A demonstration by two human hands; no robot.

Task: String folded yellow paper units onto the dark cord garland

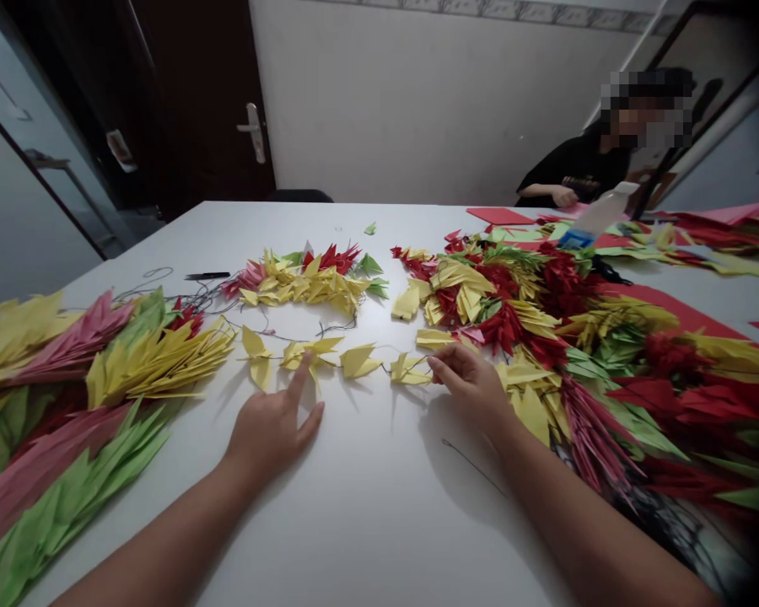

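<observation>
A row of yellow folded paper pieces (357, 362) on a dark string lies across the middle of the white table (354, 523). My left hand (269, 426) has its index finger stretched onto a yellow piece left of centre, with the thumb apart and nothing held. At the row's right end my right hand (471, 384) pinches the string (425, 360) beside the last yellow piece. Behind the row rests a bunch of yellow, red and green folded pieces (316, 287). A loose dark thread (474, 465) lies below my right hand.
Colourful folded-paper bundles (158, 358) fill the left side, and a large red, yellow and green heap (512, 295) covers the right. A dark-handled tool (207, 276) lies at the back left. A bottle (598, 217) tilts near a person in black (582, 173) at the far right.
</observation>
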